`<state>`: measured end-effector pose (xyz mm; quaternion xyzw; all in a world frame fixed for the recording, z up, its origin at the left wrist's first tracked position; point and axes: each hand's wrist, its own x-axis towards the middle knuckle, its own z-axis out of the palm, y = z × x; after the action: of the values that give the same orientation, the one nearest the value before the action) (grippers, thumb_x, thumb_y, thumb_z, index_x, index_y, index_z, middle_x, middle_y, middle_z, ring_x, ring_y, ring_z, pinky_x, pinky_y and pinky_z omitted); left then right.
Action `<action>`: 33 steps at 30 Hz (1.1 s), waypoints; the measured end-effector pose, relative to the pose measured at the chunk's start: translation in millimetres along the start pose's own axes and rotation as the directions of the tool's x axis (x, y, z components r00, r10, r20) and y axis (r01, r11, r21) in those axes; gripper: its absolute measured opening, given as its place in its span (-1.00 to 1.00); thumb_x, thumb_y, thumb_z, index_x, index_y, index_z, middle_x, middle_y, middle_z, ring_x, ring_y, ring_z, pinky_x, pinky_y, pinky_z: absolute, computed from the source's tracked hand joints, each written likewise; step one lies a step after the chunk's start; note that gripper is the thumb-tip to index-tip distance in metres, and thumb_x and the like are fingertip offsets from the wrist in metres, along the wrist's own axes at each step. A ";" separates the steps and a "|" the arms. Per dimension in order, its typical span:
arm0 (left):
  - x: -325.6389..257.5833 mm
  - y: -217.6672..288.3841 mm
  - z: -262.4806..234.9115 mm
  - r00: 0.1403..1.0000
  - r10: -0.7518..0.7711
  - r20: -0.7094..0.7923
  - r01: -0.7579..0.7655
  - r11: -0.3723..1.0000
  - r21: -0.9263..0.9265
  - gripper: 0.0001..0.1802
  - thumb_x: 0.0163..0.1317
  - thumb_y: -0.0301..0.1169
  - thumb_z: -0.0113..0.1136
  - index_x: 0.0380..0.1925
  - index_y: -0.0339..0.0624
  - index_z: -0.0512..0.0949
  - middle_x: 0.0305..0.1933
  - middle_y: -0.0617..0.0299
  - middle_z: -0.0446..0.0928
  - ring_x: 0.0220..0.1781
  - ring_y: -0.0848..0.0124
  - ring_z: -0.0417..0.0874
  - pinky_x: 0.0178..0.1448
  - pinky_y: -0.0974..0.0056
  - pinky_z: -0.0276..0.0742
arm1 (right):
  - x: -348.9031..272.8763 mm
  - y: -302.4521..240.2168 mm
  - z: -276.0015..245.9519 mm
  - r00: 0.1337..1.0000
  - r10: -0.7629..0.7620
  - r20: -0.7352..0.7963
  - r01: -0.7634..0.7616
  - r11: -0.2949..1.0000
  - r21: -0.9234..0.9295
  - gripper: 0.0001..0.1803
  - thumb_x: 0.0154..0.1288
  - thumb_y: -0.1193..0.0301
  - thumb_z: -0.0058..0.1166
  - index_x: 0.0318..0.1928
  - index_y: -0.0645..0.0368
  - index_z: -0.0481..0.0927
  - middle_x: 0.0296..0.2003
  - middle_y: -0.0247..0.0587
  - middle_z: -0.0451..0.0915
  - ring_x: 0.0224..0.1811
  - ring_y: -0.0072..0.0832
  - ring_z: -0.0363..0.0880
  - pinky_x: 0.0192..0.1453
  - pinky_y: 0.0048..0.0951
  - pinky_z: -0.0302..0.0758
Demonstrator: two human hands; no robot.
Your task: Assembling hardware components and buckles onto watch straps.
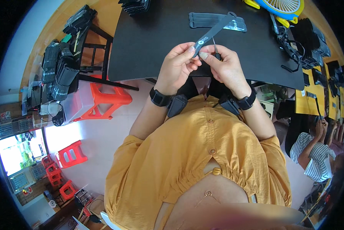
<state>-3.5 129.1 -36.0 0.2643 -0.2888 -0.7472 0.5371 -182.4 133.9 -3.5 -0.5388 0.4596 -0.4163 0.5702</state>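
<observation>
Step now, prob.: handling near end of grey strap (218, 29).
Your L hand (178, 63) pinches it above the table (152, 46); your R hand (227, 67) grips what looks like thin-shafted tool (218, 56). Next move likely needs steady L pinch.

And there, left of the left hand (179, 65), a red plastic stool (116, 97); farther out, more red stools (72, 154) and a bright window (20, 147)! Beyond the right hand (225, 69), a blue-and-yellow fan (282, 5); well right of that hand, a person (313, 155) in a striped shirt!

Overexposed window (22, 152), strongly bent edges
</observation>
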 end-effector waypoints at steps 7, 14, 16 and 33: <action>0.7 -3.1 2.5 1.000 0.023 0.002 -0.023 0.999 0.025 -0.76 0.43 -0.42 0.08 0.00 -0.31 0.48 -0.23 0.13 0.60 -0.30 0.42 0.65 -0.24 0.44 0.58 | -1.3 1.4 -0.4 1.000 -0.020 0.022 0.018 0.997 0.078 -0.83 0.37 0.39 0.18 -0.11 0.19 0.69 -0.62 -0.51 0.53 -0.72 -0.83 0.34 -0.67 -0.72 0.22; -1.1 -5.4 3.7 1.000 0.024 -0.002 -0.024 0.999 0.029 -0.78 0.43 -0.43 0.09 -0.03 -0.34 0.48 -0.23 0.09 0.61 -0.31 0.40 0.66 -0.24 0.40 0.59 | -1.6 2.9 1.6 0.999 -0.040 -0.012 0.040 0.998 0.045 -0.83 0.36 0.38 0.20 -0.13 0.19 0.69 -0.56 -0.47 0.59 -0.68 -0.83 0.38 -0.65 -0.73 0.27; -2.2 -5.7 4.8 0.999 0.039 -0.015 -0.038 0.997 0.060 -0.80 0.42 -0.44 0.10 -0.05 -0.34 0.49 -0.23 0.08 0.61 -0.32 0.40 0.66 -0.25 0.40 0.60 | -2.6 1.1 1.7 0.999 -0.039 -0.016 0.040 0.998 0.045 -0.83 0.36 0.37 0.20 -0.14 0.19 0.70 -0.54 -0.46 0.60 -0.67 -0.83 0.39 -0.64 -0.73 0.28; 7.7 3.9 17.5 0.792 0.558 0.248 -0.419 0.202 0.885 -0.76 0.24 -0.54 0.28 -0.08 -0.32 0.61 -0.23 0.15 0.65 -0.28 0.43 0.71 -0.24 0.42 0.67 | 9.8 1.3 -8.9 0.983 -0.159 -0.091 0.123 0.941 -0.316 -0.82 0.32 0.36 0.13 -0.23 0.22 0.67 -0.43 -0.13 0.68 -0.40 -0.41 0.64 -0.28 -0.44 0.50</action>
<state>-15.5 123.4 -21.8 0.4542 -0.6814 -0.2327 0.5247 -188.7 122.4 -5.5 -0.6279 0.5114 -0.4095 0.4201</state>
